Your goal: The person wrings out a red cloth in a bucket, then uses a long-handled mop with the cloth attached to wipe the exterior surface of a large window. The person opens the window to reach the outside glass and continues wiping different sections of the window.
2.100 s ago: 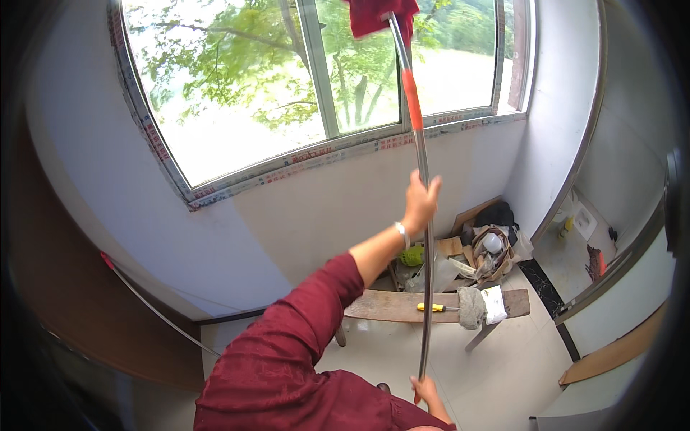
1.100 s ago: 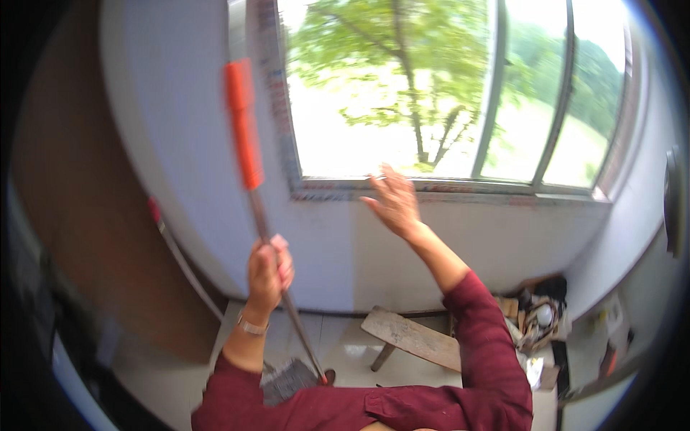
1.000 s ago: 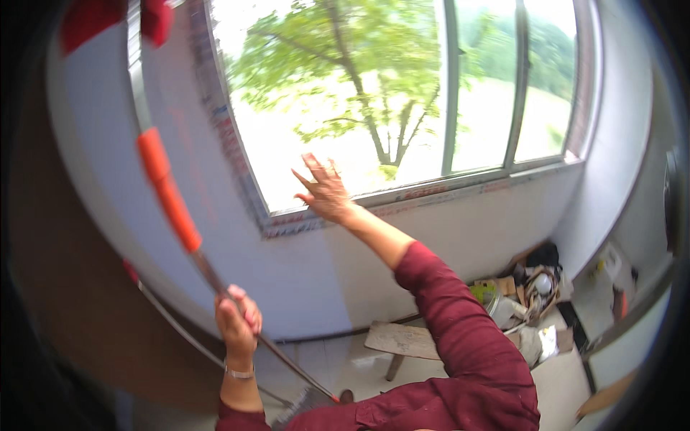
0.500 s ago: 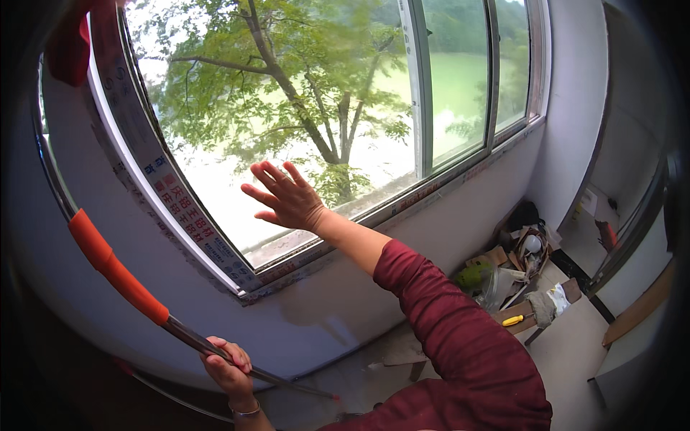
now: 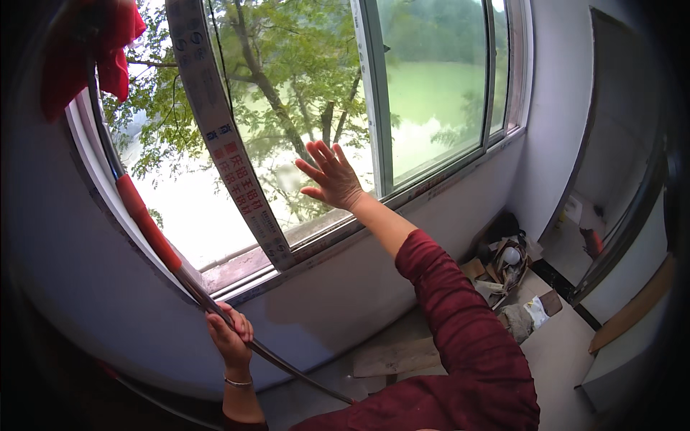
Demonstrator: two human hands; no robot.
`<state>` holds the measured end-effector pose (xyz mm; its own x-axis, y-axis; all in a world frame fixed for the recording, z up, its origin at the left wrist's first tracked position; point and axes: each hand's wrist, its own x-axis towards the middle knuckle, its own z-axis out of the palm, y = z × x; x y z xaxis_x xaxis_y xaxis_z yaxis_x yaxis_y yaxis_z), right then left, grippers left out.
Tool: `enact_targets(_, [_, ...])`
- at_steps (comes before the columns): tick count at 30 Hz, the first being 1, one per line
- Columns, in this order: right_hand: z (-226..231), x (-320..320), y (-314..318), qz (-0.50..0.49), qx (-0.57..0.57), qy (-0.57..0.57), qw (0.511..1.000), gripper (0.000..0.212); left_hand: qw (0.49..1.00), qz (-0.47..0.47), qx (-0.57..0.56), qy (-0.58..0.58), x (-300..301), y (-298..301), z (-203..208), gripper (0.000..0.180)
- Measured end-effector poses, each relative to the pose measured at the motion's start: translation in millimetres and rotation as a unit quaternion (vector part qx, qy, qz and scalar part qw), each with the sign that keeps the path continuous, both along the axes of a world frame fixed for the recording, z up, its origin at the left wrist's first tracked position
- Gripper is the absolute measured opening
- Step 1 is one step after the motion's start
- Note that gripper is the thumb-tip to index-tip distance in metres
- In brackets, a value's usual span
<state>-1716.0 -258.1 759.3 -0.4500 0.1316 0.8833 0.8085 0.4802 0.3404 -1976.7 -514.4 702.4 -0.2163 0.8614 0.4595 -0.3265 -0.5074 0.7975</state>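
Observation:
My right hand lies flat, fingers spread, against the glass of a sliding window sash. Red print runs down the sash's left upright. Left of that upright is a gap in the window, with a tree beyond. My left hand is wrapped around a metal pole, below its orange sleeve. The pole slants from the lower middle to the upper left, where a red cloth hangs around its top. How the cloth is fastened cannot be made out.
Beneath the window runs a pale wall. A wooden board lies low in front of it. At the right corner sit a pile of bags and debris and a grey rag. A doorway opens at the far right.
The sash has slid right, opening a gap at its left, with my right hand still flat on it. My left hand has raised the pole, bringing the red cloth further into view.

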Motion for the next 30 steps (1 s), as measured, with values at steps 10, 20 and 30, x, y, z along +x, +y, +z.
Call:
enact_targets(10, [-80.9, 8.7, -107.8, 0.197, -0.228, 0.097, 0.948, 0.069, 0.993, -0.112, -0.004, -0.035, 49.7, 88.2, 62.2, 0.044])
enact_targets(20, [-166.4, -82.2, -211.0, 0.311, -0.618, 0.416, 0.590, 0.031, 0.967, -0.242, 0.084, 0.003, 57.2, 199.1, 167.5, 0.047])
enact_targets(30, [-2.4, -110.6, -67.5, 0.196, -0.289, 0.278, 0.895, 0.045, 0.990, -0.018, 0.081, 0.117, 58.9, 304.6, 297.5, 0.035])
